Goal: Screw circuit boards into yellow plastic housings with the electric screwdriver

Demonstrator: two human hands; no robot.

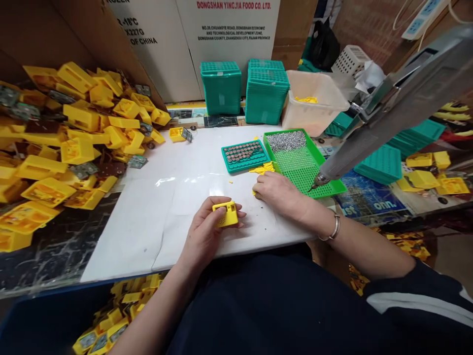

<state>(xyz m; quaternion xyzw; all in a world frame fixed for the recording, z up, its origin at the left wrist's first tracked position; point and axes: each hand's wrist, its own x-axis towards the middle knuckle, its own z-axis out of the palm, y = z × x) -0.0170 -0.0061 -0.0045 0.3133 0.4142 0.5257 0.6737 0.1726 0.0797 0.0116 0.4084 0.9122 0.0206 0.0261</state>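
My left hand [207, 224] is closed round a small yellow plastic case [226, 215], its thumb lying on the top face. To the right, my right hand [277, 194] rests low over the white work surface [185, 172], its fingers bent together near a small yellow piece [254, 193]. Whether the fingertips grip that piece is too small to tell. Just beyond this hand lies a little pile of thin yellow parts [263, 168]. Behind it are a teal tray [246, 156] with round metallic discs in rows and a green tray [321, 162] with many small silvery screws.
A grey electric screwdriver [384, 108] hangs over the green tray, tip down. Yellow cases [77, 133] are heaped at the left. Stacked teal trays [221, 91] and a translucent bin [314, 111] stand behind. More teal trays [380, 165] lie right.
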